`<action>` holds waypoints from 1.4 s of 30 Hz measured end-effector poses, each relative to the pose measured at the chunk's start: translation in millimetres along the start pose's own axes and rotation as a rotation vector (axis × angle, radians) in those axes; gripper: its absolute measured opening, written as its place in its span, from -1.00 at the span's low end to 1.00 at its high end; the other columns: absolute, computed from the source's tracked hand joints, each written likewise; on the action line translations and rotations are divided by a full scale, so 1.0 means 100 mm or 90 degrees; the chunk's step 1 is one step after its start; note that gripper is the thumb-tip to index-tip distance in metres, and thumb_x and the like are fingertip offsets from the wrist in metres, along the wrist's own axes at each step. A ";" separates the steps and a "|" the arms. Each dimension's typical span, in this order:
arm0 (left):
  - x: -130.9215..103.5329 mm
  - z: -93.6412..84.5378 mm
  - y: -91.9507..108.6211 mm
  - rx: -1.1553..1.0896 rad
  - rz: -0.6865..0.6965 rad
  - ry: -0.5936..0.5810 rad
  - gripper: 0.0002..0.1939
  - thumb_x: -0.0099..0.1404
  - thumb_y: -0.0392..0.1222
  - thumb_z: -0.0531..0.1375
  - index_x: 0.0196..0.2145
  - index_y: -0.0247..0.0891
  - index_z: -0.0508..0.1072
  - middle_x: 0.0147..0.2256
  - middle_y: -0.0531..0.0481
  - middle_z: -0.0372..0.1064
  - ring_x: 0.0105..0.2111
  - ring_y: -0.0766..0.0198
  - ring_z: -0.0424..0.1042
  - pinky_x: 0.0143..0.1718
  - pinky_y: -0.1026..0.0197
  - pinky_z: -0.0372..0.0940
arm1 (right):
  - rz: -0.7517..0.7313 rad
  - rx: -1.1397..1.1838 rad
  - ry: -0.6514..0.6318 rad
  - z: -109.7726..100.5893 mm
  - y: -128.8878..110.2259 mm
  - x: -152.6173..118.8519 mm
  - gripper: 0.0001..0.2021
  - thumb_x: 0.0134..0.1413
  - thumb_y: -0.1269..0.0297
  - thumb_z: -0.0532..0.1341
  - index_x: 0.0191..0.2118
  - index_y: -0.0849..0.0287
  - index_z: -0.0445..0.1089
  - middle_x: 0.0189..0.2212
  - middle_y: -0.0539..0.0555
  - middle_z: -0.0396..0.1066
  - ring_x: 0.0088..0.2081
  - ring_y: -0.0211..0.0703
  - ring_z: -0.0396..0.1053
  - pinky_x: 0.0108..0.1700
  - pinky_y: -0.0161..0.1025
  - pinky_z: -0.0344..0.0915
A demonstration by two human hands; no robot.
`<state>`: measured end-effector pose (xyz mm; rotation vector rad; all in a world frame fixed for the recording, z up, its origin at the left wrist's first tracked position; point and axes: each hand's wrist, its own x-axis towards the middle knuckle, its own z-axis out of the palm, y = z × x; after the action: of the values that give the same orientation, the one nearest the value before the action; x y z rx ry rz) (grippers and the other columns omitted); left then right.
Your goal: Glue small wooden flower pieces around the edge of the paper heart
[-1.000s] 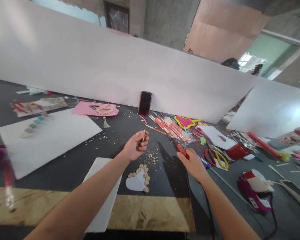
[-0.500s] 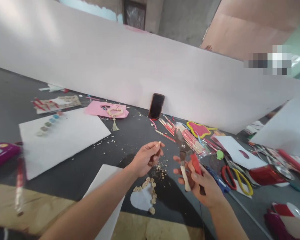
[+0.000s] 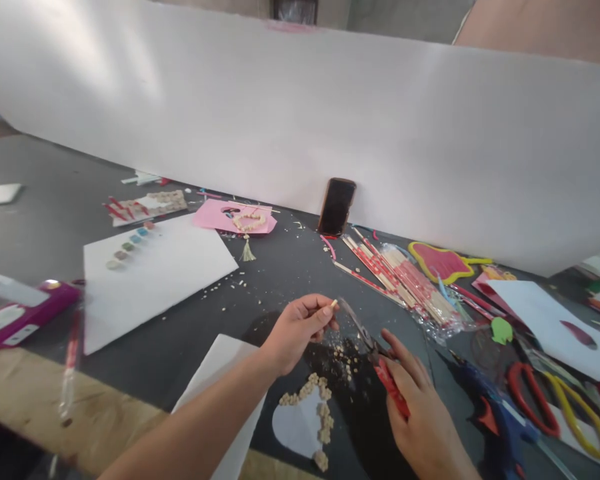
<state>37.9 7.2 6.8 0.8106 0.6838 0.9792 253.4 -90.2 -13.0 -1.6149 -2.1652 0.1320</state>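
My left hand (image 3: 300, 333) pinches a short, pale wooden stick (image 3: 335, 303) between thumb and fingertips, its end poking out. In my right hand (image 3: 420, 400) is a pair of pruning shears (image 3: 389, 383) with a red handle; the blades point at the stick's tip, and I cannot tell if they touch it. Below them lies a white paper heart (image 3: 293, 427), partly edged with small wooden pieces (image 3: 326, 413). Loose cut bits (image 3: 347, 357) are scattered on the dark table between my hands.
A phone (image 3: 337, 207) leans on the white board behind. Packaged chopsticks (image 3: 410, 283), scissors (image 3: 533, 398) and a blue glue gun (image 3: 505, 410) lie to the right. On the left are a white sheet (image 3: 165, 273), pink paper (image 3: 210, 215) and a purple device (image 3: 35, 313).
My right hand has turned the shears and brought their blades leftward to the stick. My left hand still pinches the stick. The view has shifted, tilting down.
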 end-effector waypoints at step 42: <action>-0.10 0.03 -0.03 0.301 0.102 0.023 -0.72 0.23 -0.05 0.18 -0.51 -0.31 0.39 -0.54 0.04 0.33 -0.52 0.39 0.26 -0.46 0.32 0.14 | 0.023 -0.025 -0.050 -0.07 -0.30 0.01 -0.50 0.09 0.40 0.03 0.19 0.21 0.06 -0.12 0.19 0.38 -0.14 -0.08 0.42 -0.14 -0.17 0.44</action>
<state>37.6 -3.6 6.8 1.2793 0.9097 0.9901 228.7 -99.6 3.4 -1.6983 -2.2107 0.1673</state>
